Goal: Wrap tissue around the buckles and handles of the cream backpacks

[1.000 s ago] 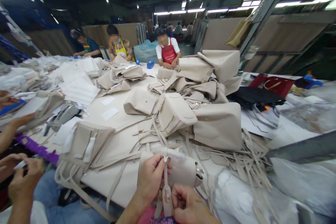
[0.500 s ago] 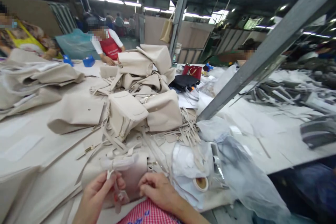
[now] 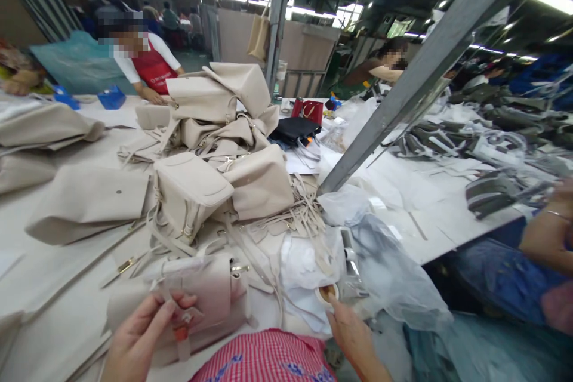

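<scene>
My left hand (image 3: 150,325) is closed, pinching a narrow pale strap (image 3: 182,337) with clear film and an orange-red patch near its lower end. Behind it a beige handbag (image 3: 210,289) lies on its side in front of me, its top part wrapped in clear plastic. A small gold-coloured metal fitting shows at the bag's right edge. My right hand (image 3: 351,331) reaches into a small white cup (image 3: 319,298) with brown contents, fingers extended. Its fingertips are partly hidden in the cup, and I see nothing held there.
A heap of beige bags (image 3: 192,185) stands beyond my hands, with loose straps (image 3: 307,206) beside it. A slanted metal post (image 3: 403,101) crosses the right side. Clear plastic bags (image 3: 394,274) lie right of the cup. A co-worker in a red apron (image 3: 154,62) stands across the table.
My right hand has left the handbag and moved right to the cup. My left hand still grips the strap. The view has shifted to the right.
</scene>
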### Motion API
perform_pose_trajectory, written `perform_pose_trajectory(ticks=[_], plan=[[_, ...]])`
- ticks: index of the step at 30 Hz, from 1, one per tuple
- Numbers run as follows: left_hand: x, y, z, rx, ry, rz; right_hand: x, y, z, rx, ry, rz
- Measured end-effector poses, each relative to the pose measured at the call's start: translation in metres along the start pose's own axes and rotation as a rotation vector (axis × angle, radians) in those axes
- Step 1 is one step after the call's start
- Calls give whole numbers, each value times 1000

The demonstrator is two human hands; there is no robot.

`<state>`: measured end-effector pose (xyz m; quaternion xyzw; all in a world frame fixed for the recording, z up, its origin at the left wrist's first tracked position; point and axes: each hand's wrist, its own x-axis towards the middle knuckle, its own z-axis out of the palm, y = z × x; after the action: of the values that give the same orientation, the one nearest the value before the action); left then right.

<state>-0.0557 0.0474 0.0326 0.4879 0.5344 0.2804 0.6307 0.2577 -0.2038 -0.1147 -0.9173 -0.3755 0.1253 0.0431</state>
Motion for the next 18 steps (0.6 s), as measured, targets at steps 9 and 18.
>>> perform_pose_trajectory(ticks=[9, 18], plan=[[-4, 1, 9, 0, 59, 28, 20, 3, 28, -148, -2, 21], [-6, -5, 6, -19, 17, 13, 16, -9, -12, 115, 139, -72]])
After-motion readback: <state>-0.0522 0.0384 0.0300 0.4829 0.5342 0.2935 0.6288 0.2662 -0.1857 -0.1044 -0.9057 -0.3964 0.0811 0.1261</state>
